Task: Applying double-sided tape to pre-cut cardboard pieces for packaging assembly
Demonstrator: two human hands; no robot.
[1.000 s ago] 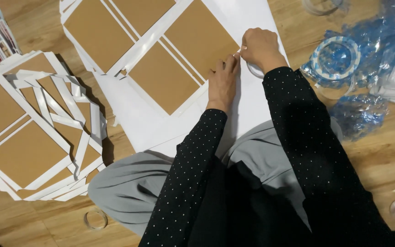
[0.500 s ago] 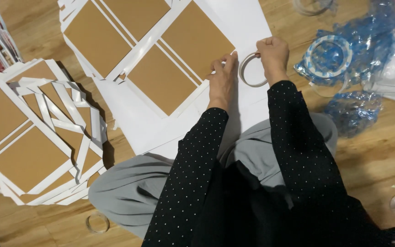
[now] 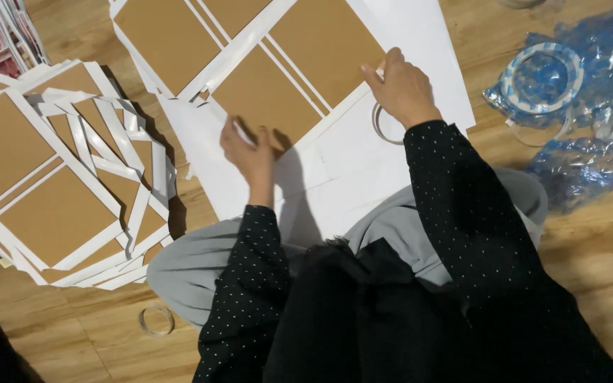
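The person sits on a wooden floor [image 3: 72,340] with a large white sheet [image 3: 335,177] spread in front of the knees. On the sheet lies a set of brown cardboard panels [image 3: 271,99] joined by white strips, running up to the far edge of the view.

The left hand [image 3: 250,152] presses down on the near left corner of the closest brown panel, fingers bent, palm low on the sheet; it grips nothing that can be made out. The right hand [image 3: 402,89] rests at the near right corner of the panels, fingers curled, pinching at the panel's edge. Just beneath that hand a thin clear tape ring [image 3: 384,128] lies on the white sheet, partly covered by the wrist; whether the fingers hold the ring cannot be told.

At the left edge of the floor a stack of finished panels [image 3: 44,184], brown with white borders, lies fanned out, with loose white strips across its top. A small empty ring [image 3: 156,320] lies on the floor near the person's left knee. To the right, well apart from the sheet, a blue-and-white tape roll [image 3: 542,74] sits on crumpled blue plastic wrap [image 3: 576,170]. Both sleeves are black with small white dots, above grey trousers.
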